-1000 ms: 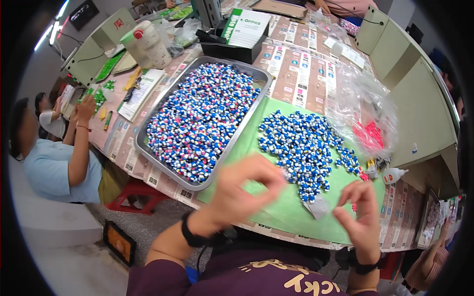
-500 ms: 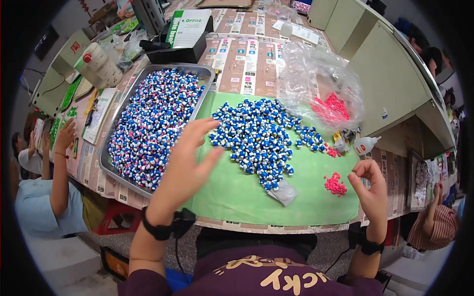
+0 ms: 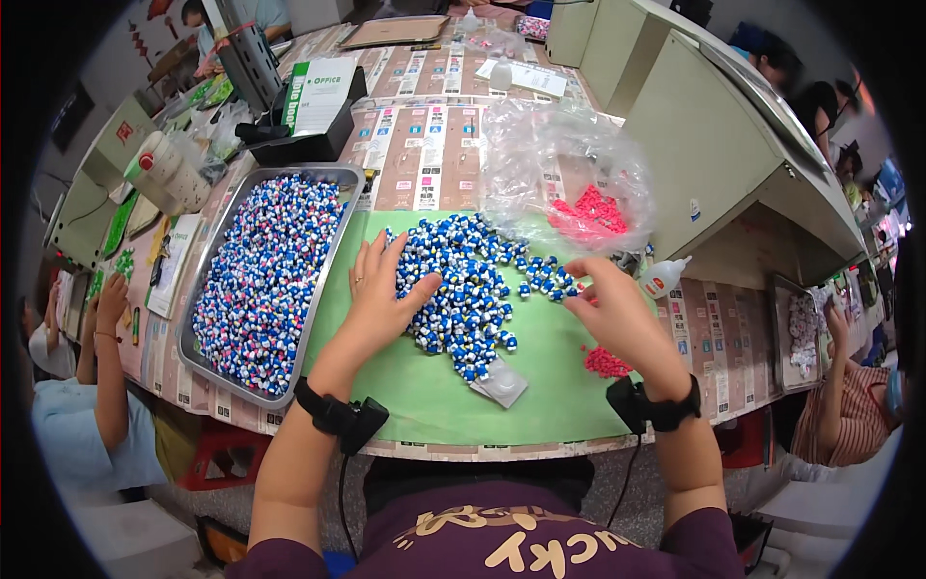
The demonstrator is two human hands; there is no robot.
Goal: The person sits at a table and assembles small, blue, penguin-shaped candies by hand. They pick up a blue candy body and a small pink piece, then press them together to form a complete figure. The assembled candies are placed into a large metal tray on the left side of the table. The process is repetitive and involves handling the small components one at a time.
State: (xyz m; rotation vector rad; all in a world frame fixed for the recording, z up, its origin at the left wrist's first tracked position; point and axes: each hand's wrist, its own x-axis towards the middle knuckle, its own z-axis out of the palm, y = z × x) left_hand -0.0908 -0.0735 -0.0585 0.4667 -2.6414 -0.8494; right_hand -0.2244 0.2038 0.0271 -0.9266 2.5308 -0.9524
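Observation:
A heap of small blue-and-white pieces (image 3: 453, 280) is spread over a green mat (image 3: 540, 410). My left hand (image 3: 378, 294) rests along the heap's left edge, fingers spread, the thumb over some pieces. At the heap's thin right end is my right hand (image 3: 622, 307), thumb and fingertips apart around the outermost pieces; I see nothing held in it. Partly behind that hand lies a small pile of pink bits (image 3: 604, 363). A small clear plastic packet (image 3: 502, 384) touches the heap's near tip.
Left of the mat stands a metal tray (image 3: 318, 280) full of similar pieces. Beyond the mat are a clear bag (image 3: 521, 154) with pink bits (image 3: 590, 214), a white squeeze bottle (image 3: 664, 277), and a black box (image 3: 323, 135). A grey cabinet (image 3: 714, 145) borders the right. Other people work at both sides.
My right hand has moved from beside the pink pile up and left to the heap's right end. My left hand has come down onto the heap's left edge. The whole view has shifted.

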